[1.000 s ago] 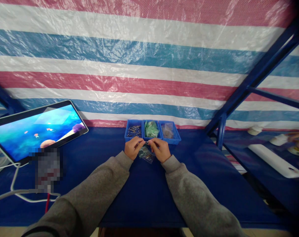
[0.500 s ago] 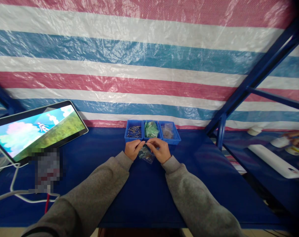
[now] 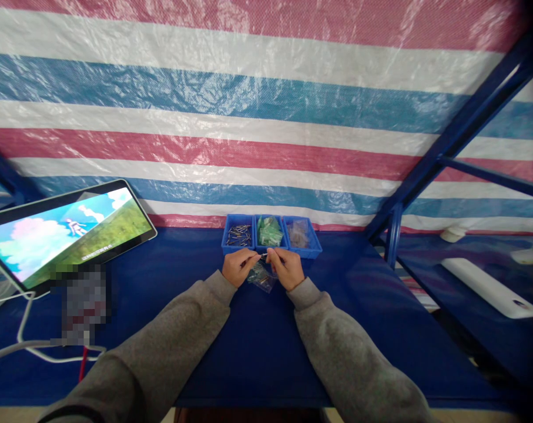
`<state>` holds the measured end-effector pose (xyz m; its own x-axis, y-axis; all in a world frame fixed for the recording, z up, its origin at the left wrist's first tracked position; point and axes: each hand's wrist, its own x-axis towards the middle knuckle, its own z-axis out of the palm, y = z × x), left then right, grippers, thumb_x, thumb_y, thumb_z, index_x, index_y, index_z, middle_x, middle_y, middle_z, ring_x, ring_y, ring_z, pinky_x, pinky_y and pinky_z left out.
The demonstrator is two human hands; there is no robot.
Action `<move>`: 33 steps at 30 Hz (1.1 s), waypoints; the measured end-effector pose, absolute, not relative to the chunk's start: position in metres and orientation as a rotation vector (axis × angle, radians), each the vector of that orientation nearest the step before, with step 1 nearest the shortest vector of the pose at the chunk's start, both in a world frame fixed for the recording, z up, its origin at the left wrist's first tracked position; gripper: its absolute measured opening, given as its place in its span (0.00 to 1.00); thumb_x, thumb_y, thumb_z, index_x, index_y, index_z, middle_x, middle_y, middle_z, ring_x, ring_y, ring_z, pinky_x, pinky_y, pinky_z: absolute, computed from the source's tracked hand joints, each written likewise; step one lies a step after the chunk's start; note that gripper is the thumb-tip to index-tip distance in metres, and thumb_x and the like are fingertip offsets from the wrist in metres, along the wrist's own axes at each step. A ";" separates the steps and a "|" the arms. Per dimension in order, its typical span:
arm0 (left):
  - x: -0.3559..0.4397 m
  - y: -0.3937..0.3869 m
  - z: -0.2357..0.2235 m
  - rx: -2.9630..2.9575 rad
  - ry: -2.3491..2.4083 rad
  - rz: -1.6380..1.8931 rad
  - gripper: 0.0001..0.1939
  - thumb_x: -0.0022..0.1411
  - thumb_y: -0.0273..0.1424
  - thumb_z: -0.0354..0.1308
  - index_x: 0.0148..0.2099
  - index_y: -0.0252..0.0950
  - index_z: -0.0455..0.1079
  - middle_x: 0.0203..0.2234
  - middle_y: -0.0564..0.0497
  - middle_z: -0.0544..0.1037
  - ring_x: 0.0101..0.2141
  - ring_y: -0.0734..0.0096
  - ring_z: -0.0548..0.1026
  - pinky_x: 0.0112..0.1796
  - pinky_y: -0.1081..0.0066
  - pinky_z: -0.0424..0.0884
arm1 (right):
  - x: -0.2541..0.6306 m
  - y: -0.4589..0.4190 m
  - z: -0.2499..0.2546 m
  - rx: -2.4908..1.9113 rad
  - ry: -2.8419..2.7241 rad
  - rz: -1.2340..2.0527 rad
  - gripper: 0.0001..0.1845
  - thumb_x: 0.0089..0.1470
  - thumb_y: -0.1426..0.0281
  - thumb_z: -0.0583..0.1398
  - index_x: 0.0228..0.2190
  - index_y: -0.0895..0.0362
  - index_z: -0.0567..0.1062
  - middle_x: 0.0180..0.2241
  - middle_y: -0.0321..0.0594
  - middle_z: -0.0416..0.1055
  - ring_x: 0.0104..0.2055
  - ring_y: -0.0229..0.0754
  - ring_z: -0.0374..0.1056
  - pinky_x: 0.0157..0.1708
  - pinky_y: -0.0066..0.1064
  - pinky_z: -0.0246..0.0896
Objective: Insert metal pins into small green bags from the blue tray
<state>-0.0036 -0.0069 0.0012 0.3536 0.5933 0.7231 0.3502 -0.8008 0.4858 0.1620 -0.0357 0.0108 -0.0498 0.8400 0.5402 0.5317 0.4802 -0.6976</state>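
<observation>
Right hand (image 3: 285,269) shifted, thin piece (image 3: 263,255) shared with left hand (image 3: 238,267), 3 bins (image 3: 254,234) near

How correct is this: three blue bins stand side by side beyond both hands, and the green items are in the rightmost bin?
Not the rightmost: the head view shows the green items in the middle bin. Three blue bins do stand side by side beyond the left hand and right hand.

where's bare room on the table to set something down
The table is bare between screen and bins, between left sleeve and right sleeve, and right of the latter. Crowded: around left hand, right hand and bag; by cables.
</observation>
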 end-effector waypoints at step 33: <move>-0.005 -0.006 0.001 2.357 0.978 1.494 0.15 0.62 0.36 0.51 0.27 0.34 0.69 0.18 0.54 0.70 0.20 0.78 0.66 0.25 0.76 0.63 | 0.160 -0.036 0.009 -1.143 -1.798 0.445 0.14 0.57 0.60 0.53 0.29 0.56 0.71 0.23 0.36 0.69 0.24 0.36 0.65 0.26 0.26 0.58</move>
